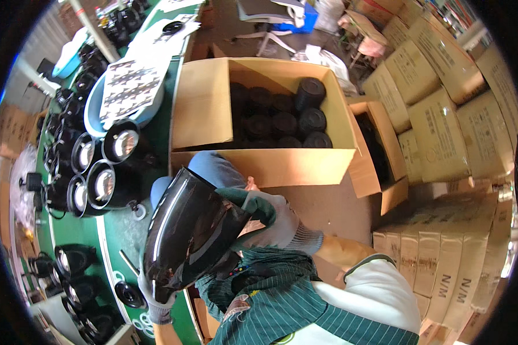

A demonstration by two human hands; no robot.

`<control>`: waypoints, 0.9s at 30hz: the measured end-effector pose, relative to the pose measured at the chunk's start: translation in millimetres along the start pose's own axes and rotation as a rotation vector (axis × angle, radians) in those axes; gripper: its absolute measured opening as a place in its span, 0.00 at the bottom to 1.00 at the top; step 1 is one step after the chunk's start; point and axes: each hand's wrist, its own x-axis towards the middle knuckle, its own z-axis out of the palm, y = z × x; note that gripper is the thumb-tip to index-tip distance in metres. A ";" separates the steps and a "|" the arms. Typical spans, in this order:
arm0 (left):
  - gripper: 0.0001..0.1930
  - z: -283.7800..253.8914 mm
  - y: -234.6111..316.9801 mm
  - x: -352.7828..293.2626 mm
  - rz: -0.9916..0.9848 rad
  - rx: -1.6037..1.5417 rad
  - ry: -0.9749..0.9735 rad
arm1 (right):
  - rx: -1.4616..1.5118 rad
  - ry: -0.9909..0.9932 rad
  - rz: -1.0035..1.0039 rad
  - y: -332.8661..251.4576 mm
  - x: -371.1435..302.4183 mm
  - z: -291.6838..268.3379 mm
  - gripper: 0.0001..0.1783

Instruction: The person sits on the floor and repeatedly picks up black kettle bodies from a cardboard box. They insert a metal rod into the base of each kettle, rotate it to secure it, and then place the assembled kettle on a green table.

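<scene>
A large glossy black tapered housing (181,230), like a kettle body, is tilted in front of my torso, held between both hands. My left hand (151,293), in a grey glove, grips its lower end at the left. On the right, my right hand (267,221), in a grey glove with green coating, is closed on a projecting part of the housing; some fingers are hidden behind it. A thin metal rod (129,261) shows beside the left hand; whether that hand touches it I cannot tell. Just left of that hand lies a round black part (129,294) on the green table.
Similar black housings (101,184) with shiny metal insides stand on the green table (89,230). A blue basin (95,103) holds printed sheets (129,89). Ahead, an open carton (322,164) contains several black cylindrical pieces (285,123). Stacked cartons (437,132) line the right side.
</scene>
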 end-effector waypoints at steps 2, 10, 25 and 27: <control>0.40 11.8 -23.5 -0.9 -0.069 -0.073 -0.009 | -0.047 0.064 0.049 -4.8 -9.6 -6.3 0.50; 0.28 13.2 24.8 77.6 -0.469 -0.595 0.015 | 0.128 0.010 -0.030 15.5 -10.6 1.7 0.31; 0.23 51.4 2.2 95.5 -0.682 -0.564 0.209 | -1.041 -0.055 1.178 298.7 109.0 -221.2 0.70; 0.22 52.8 4.9 98.5 -0.686 -0.581 0.195 | -1.372 -0.427 1.256 332.0 95.1 -224.6 0.78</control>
